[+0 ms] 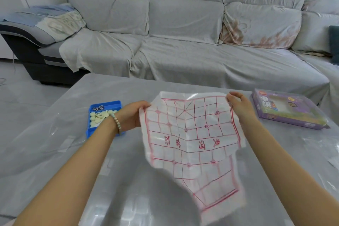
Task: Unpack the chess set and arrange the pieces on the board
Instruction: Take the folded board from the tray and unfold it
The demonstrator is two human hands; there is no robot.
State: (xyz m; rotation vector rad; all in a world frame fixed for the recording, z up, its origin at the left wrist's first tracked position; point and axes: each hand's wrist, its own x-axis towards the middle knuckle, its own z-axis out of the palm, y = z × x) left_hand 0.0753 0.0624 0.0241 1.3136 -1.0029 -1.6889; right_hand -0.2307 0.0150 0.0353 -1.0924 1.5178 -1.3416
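A grey sofa point(183, 51) fills the far side; nearer, the table point(55, 152) carries everything. Over it I hold the board point(192, 143), a thin creased sheet with a red grid, lifted off the surface and sagging toward me. The box point(288, 110) lies well to the right. The tray point(110, 103) is to the left, partly behind my left wrist. My left hand point(132, 115) pinches the sheet's left edge and my right hand point(238, 104) pinches its far right corner. I judge this the unfolding step: the sheet is open but not flat. Next it needs lowering and smoothing onto the table. The pieces point(99, 115) sit heaped in the tray, some covered by my arm. Their markings are too small to read, and the sheet's near edge blurs.
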